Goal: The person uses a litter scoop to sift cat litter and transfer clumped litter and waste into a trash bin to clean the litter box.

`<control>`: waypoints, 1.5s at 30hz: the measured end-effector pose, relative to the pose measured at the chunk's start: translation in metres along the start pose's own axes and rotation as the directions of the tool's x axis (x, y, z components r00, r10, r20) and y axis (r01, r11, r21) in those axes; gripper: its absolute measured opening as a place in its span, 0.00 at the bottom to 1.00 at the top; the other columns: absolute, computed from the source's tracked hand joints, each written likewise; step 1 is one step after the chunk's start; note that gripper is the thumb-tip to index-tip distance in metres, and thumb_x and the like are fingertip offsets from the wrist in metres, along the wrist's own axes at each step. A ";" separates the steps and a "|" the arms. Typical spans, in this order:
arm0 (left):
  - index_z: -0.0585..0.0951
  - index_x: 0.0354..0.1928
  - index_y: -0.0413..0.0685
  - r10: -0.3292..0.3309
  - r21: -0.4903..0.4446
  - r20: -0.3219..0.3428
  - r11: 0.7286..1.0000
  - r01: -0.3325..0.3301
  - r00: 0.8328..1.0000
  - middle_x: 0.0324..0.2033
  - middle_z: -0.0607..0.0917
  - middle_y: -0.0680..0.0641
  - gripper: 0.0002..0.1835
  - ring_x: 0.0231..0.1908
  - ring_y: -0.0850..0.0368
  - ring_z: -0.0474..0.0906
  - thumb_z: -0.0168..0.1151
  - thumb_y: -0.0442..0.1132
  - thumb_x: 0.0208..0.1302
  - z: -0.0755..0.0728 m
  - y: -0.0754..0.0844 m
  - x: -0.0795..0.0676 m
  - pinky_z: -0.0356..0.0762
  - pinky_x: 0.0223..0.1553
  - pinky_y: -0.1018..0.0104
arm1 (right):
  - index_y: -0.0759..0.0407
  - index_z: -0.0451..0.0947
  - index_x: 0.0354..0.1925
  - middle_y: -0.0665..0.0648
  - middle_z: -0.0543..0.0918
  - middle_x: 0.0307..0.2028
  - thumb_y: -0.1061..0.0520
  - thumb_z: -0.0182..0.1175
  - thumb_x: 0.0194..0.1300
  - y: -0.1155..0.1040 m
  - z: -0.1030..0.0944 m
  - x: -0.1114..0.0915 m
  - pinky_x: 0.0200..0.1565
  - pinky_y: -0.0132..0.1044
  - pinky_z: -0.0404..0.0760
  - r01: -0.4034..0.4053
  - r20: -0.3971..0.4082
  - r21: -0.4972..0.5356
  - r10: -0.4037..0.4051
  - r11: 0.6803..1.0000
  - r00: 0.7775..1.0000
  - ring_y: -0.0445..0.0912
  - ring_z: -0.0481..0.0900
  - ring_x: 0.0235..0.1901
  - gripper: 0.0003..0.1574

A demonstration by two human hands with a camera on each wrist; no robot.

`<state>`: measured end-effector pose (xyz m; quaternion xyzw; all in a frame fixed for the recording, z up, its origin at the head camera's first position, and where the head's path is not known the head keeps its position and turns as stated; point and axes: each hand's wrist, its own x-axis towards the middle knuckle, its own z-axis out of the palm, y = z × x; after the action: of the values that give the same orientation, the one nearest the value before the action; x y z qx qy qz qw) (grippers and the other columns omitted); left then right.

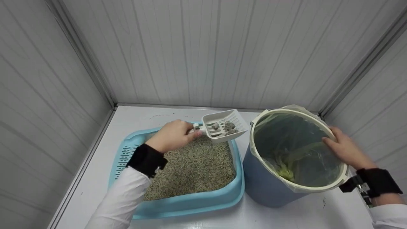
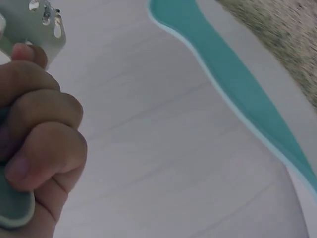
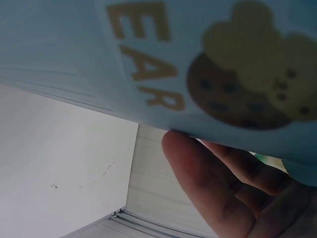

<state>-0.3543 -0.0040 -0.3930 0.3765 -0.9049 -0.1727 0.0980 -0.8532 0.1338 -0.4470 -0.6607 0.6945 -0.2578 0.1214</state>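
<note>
My left hand (image 1: 171, 136) grips the handle of a pale slotted litter scoop (image 1: 220, 139), raised over the back right of the litter box. Grey clumps (image 1: 229, 126) lie in the scoop. In the left wrist view, curled fingers (image 2: 47, 111) wrap the handle. A light blue litter box (image 1: 194, 202) holds brownish-grey litter (image 1: 197, 168). To its right stands a blue trash bin (image 1: 270, 186), tilted, with a clear bag (image 1: 302, 136) lining it. My right hand (image 1: 348, 149) holds the bin's right rim, thumb inside. The right wrist view shows lettering and a bear picture on the bin's side.
Both containers stand on a white surface (image 1: 89, 187) with dark specks near its back and right side. Grey panelled walls (image 1: 197, 54) rise behind and on both sides. Something yellow-green (image 1: 286, 173) shows low inside the bin.
</note>
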 end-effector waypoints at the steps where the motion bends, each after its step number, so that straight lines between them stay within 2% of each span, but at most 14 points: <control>1: 0.73 0.23 0.53 0.003 0.012 -0.006 1.000 -0.003 1.000 0.15 0.68 0.56 0.24 0.17 0.60 0.65 0.46 0.61 0.68 0.000 0.007 0.003 0.68 0.25 0.63 | 0.75 0.56 0.62 0.80 0.70 0.50 0.54 0.47 0.70 0.000 0.000 0.000 0.41 0.59 0.71 0.000 -0.002 0.000 0.000 1.000 1.000 0.69 0.73 0.44 0.32; 5: 0.74 0.24 0.53 0.040 0.065 -0.046 0.997 -0.037 0.998 0.16 0.70 0.55 0.24 0.18 0.60 0.67 0.45 0.61 0.69 0.006 0.038 0.013 0.70 0.27 0.62 | 0.75 0.57 0.62 0.80 0.70 0.50 0.54 0.47 0.70 0.001 0.000 0.000 0.42 0.61 0.70 -0.004 -0.008 0.001 0.004 1.000 1.000 0.69 0.72 0.44 0.31; 10: 0.77 0.30 0.51 0.086 0.164 -0.106 0.984 -0.068 0.991 0.18 0.74 0.55 0.22 0.18 0.60 0.71 0.45 0.58 0.70 0.016 0.078 0.024 0.72 0.25 0.63 | 0.74 0.58 0.62 0.79 0.70 0.50 0.54 0.47 0.70 0.001 -0.001 0.000 0.38 0.51 0.73 -0.014 -0.004 0.000 0.014 1.000 1.000 0.66 0.74 0.42 0.31; 16: 0.76 0.27 0.52 0.140 0.369 -0.190 0.927 -0.062 0.972 0.17 0.75 0.54 0.21 0.18 0.59 0.73 0.47 0.56 0.70 0.033 0.109 0.035 0.74 0.23 0.63 | 0.75 0.54 0.65 0.82 0.68 0.51 0.53 0.46 0.71 0.002 -0.004 -0.001 0.31 0.42 0.75 -0.040 0.038 0.020 0.040 0.999 0.999 0.67 0.76 0.40 0.34; 19: 0.74 0.24 0.52 0.201 0.450 -0.247 0.890 -0.071 0.948 0.14 0.73 0.54 0.19 0.16 0.59 0.73 0.48 0.54 0.70 0.042 0.116 0.040 0.74 0.20 0.63 | 0.74 0.54 0.64 0.81 0.68 0.51 0.53 0.46 0.71 0.002 -0.004 -0.002 0.31 0.42 0.75 -0.043 0.035 0.009 0.043 0.999 0.998 0.66 0.76 0.41 0.33; 22: 0.71 0.23 0.52 0.302 0.551 -0.294 0.829 -0.098 0.907 0.12 0.69 0.55 0.17 0.14 0.60 0.70 0.49 0.49 0.69 0.050 0.122 0.043 0.71 0.18 0.65 | 0.75 0.55 0.64 0.80 0.69 0.51 0.53 0.46 0.71 0.002 -0.004 -0.003 0.34 0.43 0.74 -0.037 0.022 0.003 0.037 0.999 0.999 0.66 0.75 0.42 0.33; 25: 0.70 0.22 0.52 0.416 0.664 -0.314 0.739 -0.116 0.854 0.12 0.68 0.57 0.12 0.13 0.63 0.66 0.49 0.40 0.66 0.056 0.124 0.045 0.68 0.15 0.70 | 0.75 0.55 0.64 0.80 0.69 0.51 0.54 0.46 0.71 0.001 -0.003 -0.003 0.34 0.42 0.74 -0.030 0.022 0.011 0.030 0.999 0.999 0.65 0.75 0.42 0.32; 31: 0.74 0.26 0.53 0.637 0.855 -0.297 0.509 -0.099 0.711 0.17 0.73 0.57 0.15 0.17 0.65 0.66 0.42 0.35 0.70 0.067 0.120 0.048 0.64 0.16 0.74 | 0.74 0.57 0.62 0.78 0.72 0.48 0.53 0.47 0.71 0.000 -0.002 -0.003 0.31 0.39 0.74 -0.023 0.009 -0.001 0.023 1.000 1.000 0.57 0.76 0.37 0.31; 33: 0.76 0.27 0.53 0.699 0.888 -0.294 0.452 -0.084 0.652 0.20 0.75 0.57 0.17 0.19 0.65 0.69 0.40 0.34 0.71 0.070 0.116 0.048 0.66 0.17 0.74 | 0.73 0.58 0.62 0.77 0.73 0.47 0.53 0.47 0.70 -0.001 -0.002 -0.003 0.31 0.38 0.74 -0.021 0.003 -0.005 0.021 1.000 1.000 0.55 0.76 0.37 0.30; 35: 0.78 0.30 0.53 0.737 0.908 -0.288 0.412 -0.070 0.612 0.23 0.78 0.56 0.18 0.21 0.64 0.72 0.39 0.32 0.70 0.070 0.113 0.048 0.69 0.19 0.74 | 0.73 0.59 0.61 0.77 0.73 0.47 0.54 0.47 0.70 -0.001 -0.002 -0.002 0.31 0.38 0.73 -0.016 0.001 -0.007 0.016 1.000 1.000 0.55 0.76 0.36 0.30; 37: 0.80 0.33 0.53 0.756 0.916 -0.287 0.396 -0.062 0.589 0.26 0.80 0.55 0.18 0.24 0.63 0.75 0.39 0.33 0.73 0.070 0.110 0.047 0.72 0.22 0.74 | 0.73 0.59 0.61 0.77 0.73 0.46 0.54 0.48 0.70 -0.001 -0.002 -0.002 0.31 0.38 0.73 -0.010 -0.004 -0.011 0.010 1.000 1.000 0.54 0.76 0.36 0.29; 40: 0.80 0.35 0.52 0.755 0.910 -0.295 0.409 -0.068 0.586 0.30 0.82 0.54 0.17 0.27 0.62 0.77 0.40 0.35 0.73 0.070 0.106 0.044 0.74 0.25 0.74 | 0.73 0.57 0.62 0.77 0.73 0.46 0.53 0.47 0.71 -0.002 -0.003 -0.002 0.29 0.37 0.74 -0.020 0.017 0.000 0.020 1.000 1.000 0.53 0.77 0.34 0.30; 43: 0.80 0.33 0.52 0.737 0.870 -0.355 0.486 -0.085 0.574 0.28 0.80 0.54 0.15 0.24 0.62 0.74 0.43 0.38 0.73 0.071 0.101 0.042 0.70 0.22 0.74 | 0.73 0.56 0.63 0.78 0.72 0.47 0.52 0.46 0.71 -0.003 -0.003 -0.002 0.27 0.35 0.75 -0.031 0.031 0.013 0.031 0.999 0.999 0.49 0.77 0.32 0.32; 45: 0.78 0.30 0.51 0.708 0.810 -0.420 0.575 -0.117 0.568 0.25 0.78 0.54 0.13 0.21 0.62 0.70 0.47 0.39 0.72 0.072 0.096 0.041 0.65 0.19 0.74 | 0.73 0.55 0.64 0.79 0.72 0.48 0.52 0.46 0.71 -0.003 -0.004 -0.002 0.27 0.34 0.75 -0.033 0.034 0.023 0.033 0.999 0.999 0.46 0.77 0.30 0.32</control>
<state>-0.4673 0.0472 -0.4197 0.1714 -0.8480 0.3787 0.3287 -0.8521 0.1370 -0.4425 -0.6519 0.7001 -0.2527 0.1448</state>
